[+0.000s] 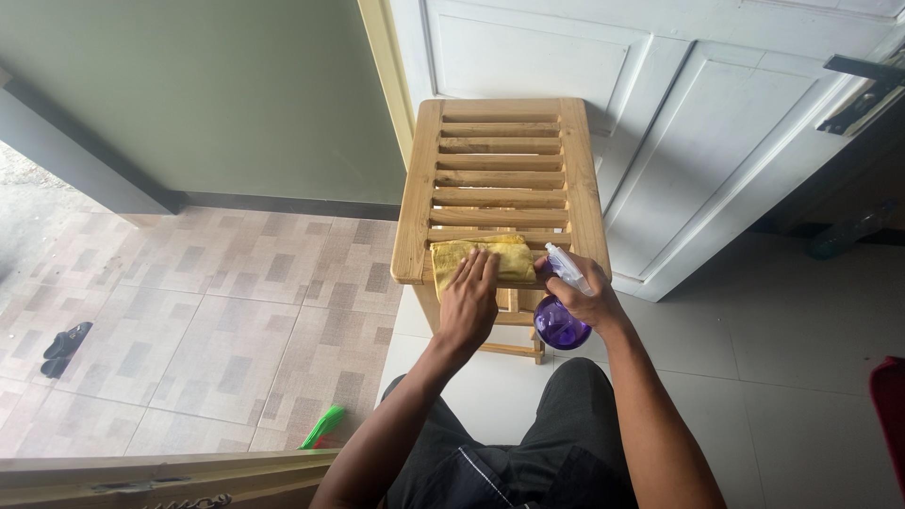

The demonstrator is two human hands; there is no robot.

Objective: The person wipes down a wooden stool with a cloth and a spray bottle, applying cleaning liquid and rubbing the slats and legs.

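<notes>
A slatted wooden stool (500, 151) stands in front of me against a white door. A yellow cloth (462, 253) lies on the near edge of its top. My left hand (468, 300) presses flat on the cloth, fingers together. My right hand (577, 300) grips a purple spray bottle (562, 324) with a white nozzle, held at the stool's near right corner, nozzle close to the cloth.
White panelled door (660, 123) with a dark handle (863, 94) stands behind the stool. Green wall at the left. Tiled floor with a dark sandal (64, 347), a green object (323, 426), a wooden plank (160, 471) at the bottom left, and a red thing (891, 415) at the right edge.
</notes>
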